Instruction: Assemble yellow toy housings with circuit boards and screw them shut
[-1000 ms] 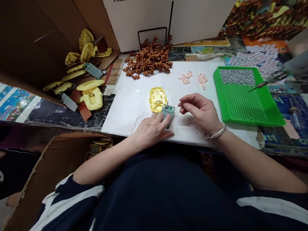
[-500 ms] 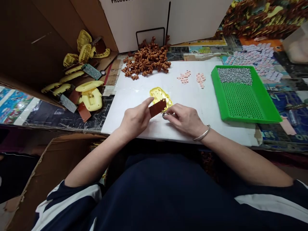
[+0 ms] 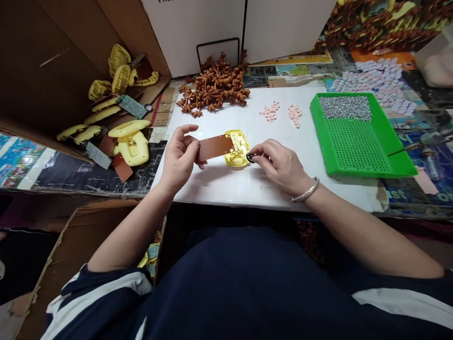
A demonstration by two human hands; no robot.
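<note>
My left hand [image 3: 183,153] pinches the left end of a circuit board [image 3: 214,148], its brown side facing up. The board's right end overlaps a yellow plastic shell [image 3: 238,160] that lies open, inner side up, on the white work surface [image 3: 212,184]. Between the thumb and fingers of my right hand [image 3: 278,165] is a small round black part [image 3: 249,157], at the shell's right edge; it looks like a small speaker. Thin wires show near the board's right end.
A green tray [image 3: 368,167] of screws stands at right, with a power screwdriver [image 3: 424,139] beside it. Brown plastic parts [image 3: 215,87] are heaped behind, near small pink pieces [image 3: 271,112]. Yellow shells and boards fill the cardboard box [image 3: 81,61] at left.
The circuit board has been turned from its green side to its brown side, and my left hand has drawn it leftward. My right hand, earlier beside the board, has taken hold of the round black part.
</note>
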